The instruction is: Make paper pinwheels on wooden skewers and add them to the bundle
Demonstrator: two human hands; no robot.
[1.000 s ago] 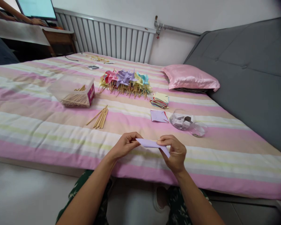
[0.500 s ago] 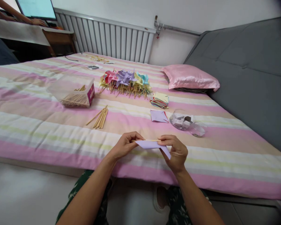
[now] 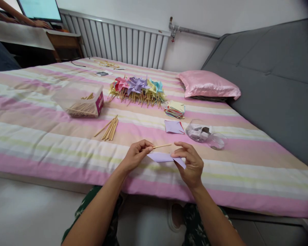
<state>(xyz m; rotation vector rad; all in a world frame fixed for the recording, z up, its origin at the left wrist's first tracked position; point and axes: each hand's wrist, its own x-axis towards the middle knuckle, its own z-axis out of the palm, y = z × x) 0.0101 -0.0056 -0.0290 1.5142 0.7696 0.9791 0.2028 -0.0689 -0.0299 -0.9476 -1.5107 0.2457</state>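
Note:
Over the near edge of the striped bed (image 3: 41, 143), my left hand (image 3: 137, 156) pinches a thin wooden stick (image 3: 162, 146) that points right. My right hand (image 3: 191, 164) pinches a folded lilac paper (image 3: 162, 157) just below the stick. Loose sticks (image 3: 110, 128) lie further up the bed. A clear plastic box (image 3: 79, 100) holds more sticks. Finished paper pinwheels (image 3: 137, 89) are piled beyond, with a stack of coloured paper squares (image 3: 175, 109) and a purple cut sheet (image 3: 174, 126) to their right.
A clear glass jar (image 3: 204, 134) lies on its side right of the purple sheet. A pink pillow (image 3: 207, 85) rests against the grey headboard (image 3: 272, 78). A radiator (image 3: 118, 41) lines the far wall. Another person's arms (image 3: 20, 17) reach at a desk with a monitor, top left.
My left hand has lifted the stick clear of the paper, so it now shows above the lilac sheet. My right hand keeps hold of the paper.

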